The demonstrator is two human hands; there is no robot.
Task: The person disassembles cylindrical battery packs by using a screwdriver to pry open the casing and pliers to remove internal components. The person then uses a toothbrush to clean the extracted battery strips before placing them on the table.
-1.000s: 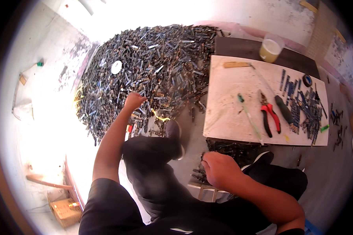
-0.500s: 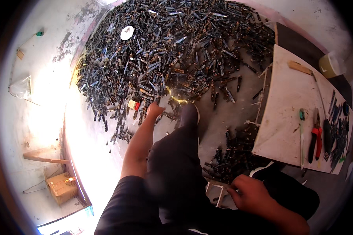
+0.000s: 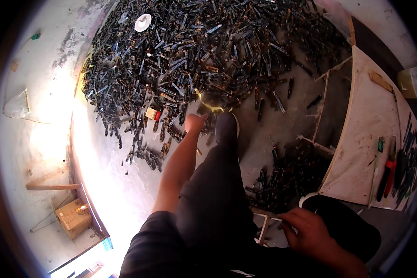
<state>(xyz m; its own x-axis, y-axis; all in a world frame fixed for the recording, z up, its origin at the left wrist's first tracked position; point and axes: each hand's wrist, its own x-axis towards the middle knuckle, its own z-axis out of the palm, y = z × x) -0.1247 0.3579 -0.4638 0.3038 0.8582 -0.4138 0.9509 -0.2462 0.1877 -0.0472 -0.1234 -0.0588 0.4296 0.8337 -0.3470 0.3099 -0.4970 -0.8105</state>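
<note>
My left hand [image 3: 196, 123] reaches down to the near edge of a big heap of dark, narrow, burnt-looking strips [image 3: 171, 69]. Its fingers point toward a clear round thing with a yellow rim [image 3: 210, 107], beside my left shoe; the fingertips are blurred among the strips, so what they hold cannot be made out. At the lower right, my right hand [image 3: 308, 231] hangs over my right leg with thumb and fingers apart and nothing visible between them. It is close to a small pale wooden frame [image 3: 263, 228] and a smaller pile of dark strips [image 3: 287, 180].
On the right stands a pale board [image 3: 352, 153] with red-handled pliers [image 3: 388, 178], a wooden-handled tool [image 3: 381, 81] and several dark strips. A red and cream box [image 3: 153, 114] and a white disc [image 3: 142, 22] lie on the heap. A cardboard box [image 3: 73, 218] sits at the left wall.
My left hand has shifted right and slightly up along the heap's edge, closer to the yellow rim. My right hand has moved slightly right, its thumb further from the fingers. The view has shifted.
</note>
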